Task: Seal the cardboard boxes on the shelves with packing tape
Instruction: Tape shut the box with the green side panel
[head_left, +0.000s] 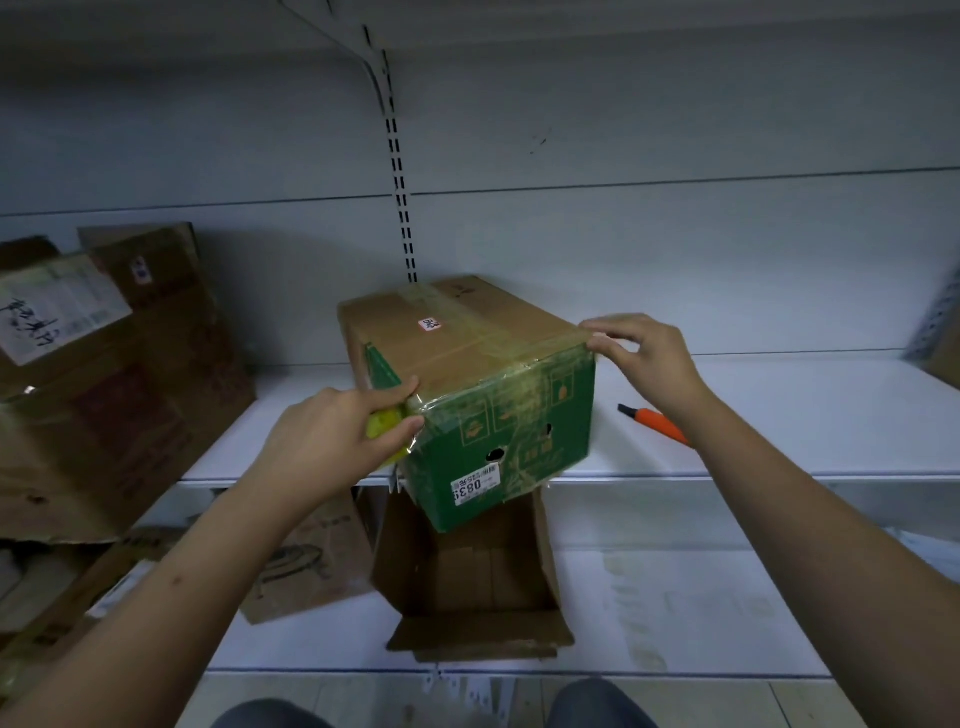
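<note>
A cardboard box (467, 358) with a brown top and green printed sides sits on the white shelf (779, 415), its front corner jutting over the shelf edge. Clear tape runs across its top and down the green front. My left hand (337, 436) grips a yellow roll of packing tape (383, 423) against the box's near left corner, thumb on the green side. My right hand (644, 353) pinches the tape at the box's right top corner with curled fingers.
An orange utility knife (657, 422) lies on the shelf right of the box. Worn brown boxes (104, 389) stand at the left. On the lower shelf an open empty carton (478, 582) sits under the green box, a flattened one beside it.
</note>
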